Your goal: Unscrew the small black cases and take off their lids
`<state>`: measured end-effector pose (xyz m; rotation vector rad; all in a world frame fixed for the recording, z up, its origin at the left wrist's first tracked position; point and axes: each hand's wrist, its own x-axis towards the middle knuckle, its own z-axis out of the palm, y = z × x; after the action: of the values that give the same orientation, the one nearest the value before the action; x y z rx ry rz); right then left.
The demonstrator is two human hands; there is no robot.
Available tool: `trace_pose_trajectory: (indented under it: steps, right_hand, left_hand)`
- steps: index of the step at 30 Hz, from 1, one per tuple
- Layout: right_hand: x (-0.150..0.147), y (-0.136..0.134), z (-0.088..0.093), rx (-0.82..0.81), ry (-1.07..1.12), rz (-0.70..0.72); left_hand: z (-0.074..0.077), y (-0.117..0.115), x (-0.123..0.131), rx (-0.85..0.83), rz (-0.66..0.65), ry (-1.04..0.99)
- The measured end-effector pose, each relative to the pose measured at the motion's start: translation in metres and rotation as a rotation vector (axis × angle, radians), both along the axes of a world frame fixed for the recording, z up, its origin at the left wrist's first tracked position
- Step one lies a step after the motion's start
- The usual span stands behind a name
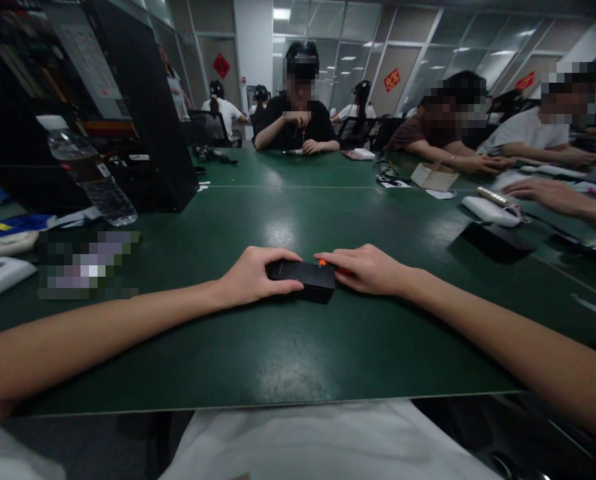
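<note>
A small black box lies on the green table in front of me. My left hand grips its left part, thumb on the near side and fingers on the far side. At the box's right end is my right hand, its fingers closed around a slim red-orange object whose orange tip shows above the box's top. Most of that object is hidden under my fingers, so its full shape cannot be made out.
A clear water bottle stands at the left by a large black case. Another black box, a white pouch and a cardboard box sit at the right. Several people sit around the table; one person's hand reaches in from the right.
</note>
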<state>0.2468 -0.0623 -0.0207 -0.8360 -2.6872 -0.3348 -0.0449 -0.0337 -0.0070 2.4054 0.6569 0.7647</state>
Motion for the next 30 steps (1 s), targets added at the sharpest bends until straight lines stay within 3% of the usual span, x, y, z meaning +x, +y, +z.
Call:
trace_pose_trajectory:
  steps: [12,22,26,30]
  right_hand:
    - [0.027,0.004,0.015,-0.085,-0.079,-0.147]
    - [0.022,0.002,0.018,-0.123,-0.131,-0.223]
    - [0.019,-0.003,0.021,-0.021,-0.071,-0.188]
    - [0.011,-0.012,0.024,0.047,0.087,-0.051]
  left_hand:
    - [0.000,-0.002,0.001,-0.007,-0.012,0.005]
    - [0.000,-0.002,0.001,-0.004,-0.021,-0.014]
    - [0.001,-0.002,0.001,0.004,-0.021,-0.020]
    - [0.001,-0.002,0.002,-0.004,-0.020,-0.017]
